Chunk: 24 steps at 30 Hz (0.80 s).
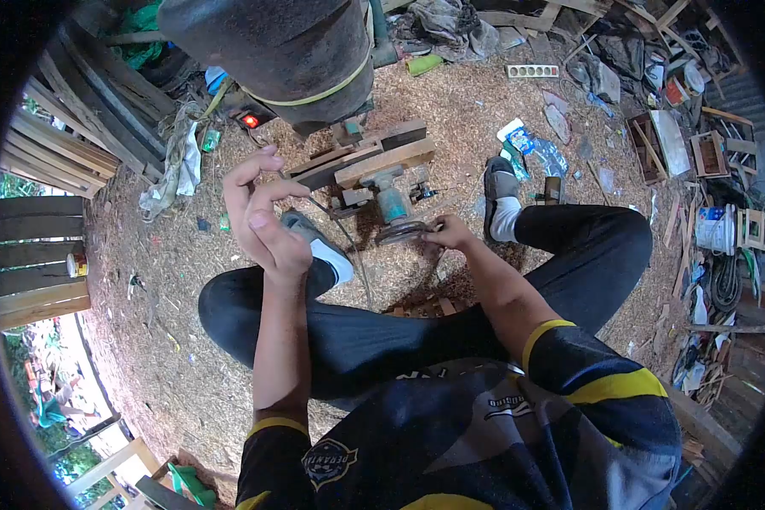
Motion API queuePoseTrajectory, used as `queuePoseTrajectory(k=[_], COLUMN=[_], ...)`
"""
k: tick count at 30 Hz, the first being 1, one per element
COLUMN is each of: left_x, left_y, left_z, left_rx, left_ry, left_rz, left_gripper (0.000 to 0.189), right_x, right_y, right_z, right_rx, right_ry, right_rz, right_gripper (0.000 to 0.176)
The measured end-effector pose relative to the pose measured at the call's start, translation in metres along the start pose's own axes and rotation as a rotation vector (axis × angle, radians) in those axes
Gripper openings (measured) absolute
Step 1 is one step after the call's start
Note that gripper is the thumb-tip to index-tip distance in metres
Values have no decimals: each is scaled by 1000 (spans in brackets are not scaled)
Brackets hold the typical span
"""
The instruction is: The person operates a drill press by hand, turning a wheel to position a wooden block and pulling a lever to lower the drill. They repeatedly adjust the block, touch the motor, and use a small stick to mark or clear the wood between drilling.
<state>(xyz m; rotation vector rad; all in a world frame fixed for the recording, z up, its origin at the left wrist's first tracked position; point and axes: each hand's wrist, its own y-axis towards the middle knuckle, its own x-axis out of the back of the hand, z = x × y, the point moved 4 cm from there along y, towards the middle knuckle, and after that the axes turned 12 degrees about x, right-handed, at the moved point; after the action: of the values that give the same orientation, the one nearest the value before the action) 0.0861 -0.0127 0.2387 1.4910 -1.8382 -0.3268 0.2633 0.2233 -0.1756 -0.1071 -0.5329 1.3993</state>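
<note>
Sitting on a sawdust-strewn floor point(484, 102) with knees spread, the person has both bare hands over a small teal power tool point(391, 202) that stands between the shoes. The right hand point(450, 231) reaches forward, its grip closed on the edge of the dark disc point(404, 229) at the tool's lower end. The disc touches the fingertips, just to their left. The tool's body rises just beyond that grip, wedged among wood blocks point(382, 157).

The left hand point(259, 223) is raised well to the left of the disc and apart from it, with the fingers curled and the thumb near the forefinger. A thin cord point(348, 246) runs past this hand, and I cannot tell whether its grip pinches the cord or holds nothing. A large dark drum point(272, 42) stands beyond the blocks, and a grey shoe point(302, 225) shows just behind the left hand.
</note>
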Motion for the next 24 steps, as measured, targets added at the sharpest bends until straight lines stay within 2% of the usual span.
queuePoseTrajectory(k=[1,3,7,8,11,14,15,16,17,19,22,24], left_x=[-3,-9,-24,-28,-36,-46,-49,-50,-53,-59,-66,-68], left_y=[3,2,-3,-2,-4,-8,-11,-16,-20,-26,-35,-41], left_z=[-5,-15,-22,-22,-20,-11,-8,-5,-2,-1,3,5], left_rx=[-14,-36,-138,-144,-110,-24,35,98,163,81,4,45], left_ry=[-1,-8,-179,-178,-198,-285,-303,-319,-333,-320,-290,-291], left_rz=[23,66,74,97,186,290,361,433,504,522,650,694], left_gripper=[79,80,73,72,71,68,66,65,64,58,50,47], right_x=[10,-2,-8,-18,-6,3,3,1,1,-4,-21,-23], right_y=[0,10,18,40,30,36,41,47,49,44,31,36], right_z=[-12,-66,-91,-145,-101,-59,-50,-45,-43,-32,-22,-22], right_rx=[85,3,-16,-94,-9,210,292,276,215,90,-80,2], right_ry=[-186,-40,-34,69,-162,-234,-253,-365,-404,-479,-412,-481], right_rz=[-125,-189,-381,-480,-294,-178,-124,-76,-90,-110,-357,-408], right_gripper=[48,46,44,36,40,37,37,32,32,32,32,30])
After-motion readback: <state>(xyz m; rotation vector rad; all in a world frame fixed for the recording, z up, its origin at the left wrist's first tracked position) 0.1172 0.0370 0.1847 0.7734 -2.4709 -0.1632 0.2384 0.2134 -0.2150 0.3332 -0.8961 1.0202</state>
